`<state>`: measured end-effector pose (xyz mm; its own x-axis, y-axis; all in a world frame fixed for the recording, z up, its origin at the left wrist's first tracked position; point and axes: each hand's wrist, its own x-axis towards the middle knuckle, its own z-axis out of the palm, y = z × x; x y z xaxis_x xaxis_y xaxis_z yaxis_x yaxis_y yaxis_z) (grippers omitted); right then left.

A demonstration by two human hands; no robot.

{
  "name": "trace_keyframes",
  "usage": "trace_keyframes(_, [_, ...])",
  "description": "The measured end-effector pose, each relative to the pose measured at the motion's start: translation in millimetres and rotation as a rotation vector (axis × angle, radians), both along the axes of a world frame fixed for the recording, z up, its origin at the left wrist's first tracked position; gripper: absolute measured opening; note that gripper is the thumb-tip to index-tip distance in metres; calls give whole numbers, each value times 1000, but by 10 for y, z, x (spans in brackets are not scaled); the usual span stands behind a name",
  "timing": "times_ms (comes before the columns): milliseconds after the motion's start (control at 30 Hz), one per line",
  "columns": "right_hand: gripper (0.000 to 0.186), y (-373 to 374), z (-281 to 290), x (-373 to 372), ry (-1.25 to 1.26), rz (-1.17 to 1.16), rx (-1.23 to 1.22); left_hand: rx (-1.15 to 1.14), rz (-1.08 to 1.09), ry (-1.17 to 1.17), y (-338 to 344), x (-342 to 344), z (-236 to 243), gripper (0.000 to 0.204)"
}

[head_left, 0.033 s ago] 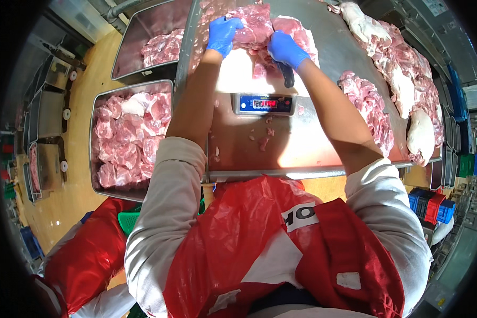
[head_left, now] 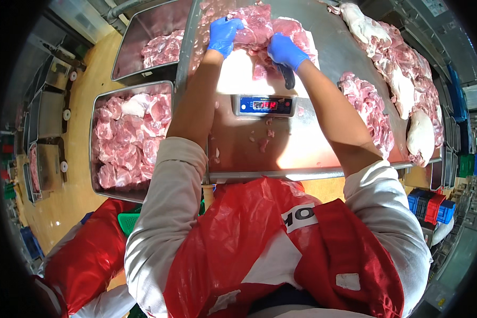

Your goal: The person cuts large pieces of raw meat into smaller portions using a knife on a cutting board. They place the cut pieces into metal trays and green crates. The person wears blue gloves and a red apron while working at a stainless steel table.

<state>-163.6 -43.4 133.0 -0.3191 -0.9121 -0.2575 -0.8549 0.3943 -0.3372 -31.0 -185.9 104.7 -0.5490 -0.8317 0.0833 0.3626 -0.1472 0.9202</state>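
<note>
My left hand (head_left: 222, 36), in a blue glove, is closed on the left side of a pink raw meat piece (head_left: 252, 24) atop a white platter on a weighing scale (head_left: 265, 105) with a red display. My right hand (head_left: 286, 51), also gloved in blue, is closed around a dark-handled tool (head_left: 289, 77), apparently a knife, against the meat's lower right; any blade is hidden. A second meat piece (head_left: 294, 34) lies behind my right hand. Small scraps (head_left: 263, 142) are scattered on the steel table (head_left: 238, 153) in front of the scale.
Steel bins of meat (head_left: 95, 138) (head_left: 122, 42) stand at left. Large cuts (head_left: 418, 130) and a meat pile (head_left: 368, 111) lie on the table's right. A co-worker in a red apron (head_left: 82, 254) is at lower left, beside a green crate (head_left: 127, 221). Coloured crates (head_left: 432, 205) are stacked at right.
The digits on the red display differ. Both hands and the meat are almost exactly where they were.
</note>
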Motion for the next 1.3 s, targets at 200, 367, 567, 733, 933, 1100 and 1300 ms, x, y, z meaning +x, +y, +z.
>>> trace_keyframes(200, [30, 537, -626, 500, 33, -20, -227, -30, -9, 156, -123, 44, -165, 9])
trace_keyframes(367, [34, 1068, -88, 839, -160, 78, 103, 284, -65, 173, -788, 452, -672, 22])
trace_keyframes(567, [26, 1292, 259, 600, 7, -27, -268, 545, -247, 491, -50, 550, -884, 10])
trace_keyframes(733, [23, 756, 378, 573, -30, -22, -372, -1217, 332, -238, -268, 763, -995, 16])
trace_keyframes(933, [34, -87, -113, 360, 292, 45, -199, -818, 104, 19, -269, 744, -785, 11])
trace_keyframes(1100, [33, 246, -433, 675, 13, -200, -104, -1459, 430, -138, -315, 902, -772, 13])
trace_keyframes(1300, [26, 1251, -116, 991, 26, -115, 148, -12, -184, 399, -534, 1194, -1129, 9])
